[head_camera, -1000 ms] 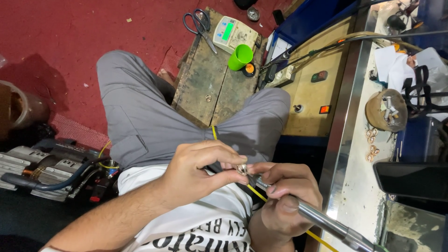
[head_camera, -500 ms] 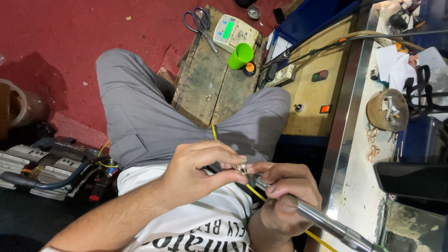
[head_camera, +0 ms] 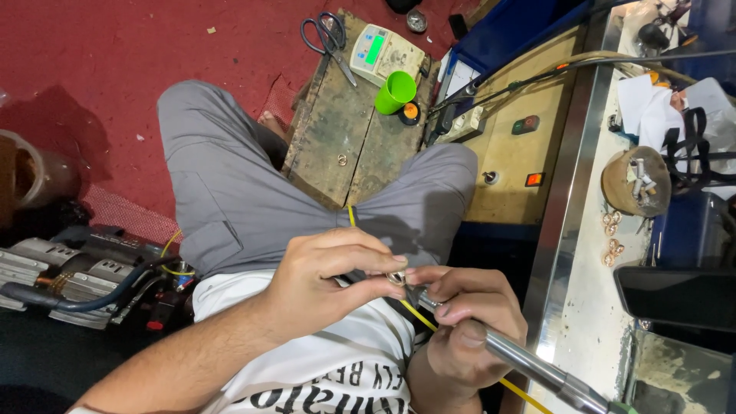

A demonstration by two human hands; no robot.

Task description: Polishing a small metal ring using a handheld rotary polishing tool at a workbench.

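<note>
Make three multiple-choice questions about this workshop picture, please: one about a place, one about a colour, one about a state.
1. Where do the scissors lie?
A. on the wooden block
B. on the metal counter
C. on the person's lap

2. What colour is the plastic cup?
A. red
B. green
C. white

3. What is the right hand doing?
A. resting open
B. gripping the metal handpiece
C. holding the scissors

Answers: 1 A, they lie at the far end of the wooden block; 2 B, bright green beside the small scale; 3 B, its fingers wrap the metal handpiece, whose tip meets the left hand.
</note>
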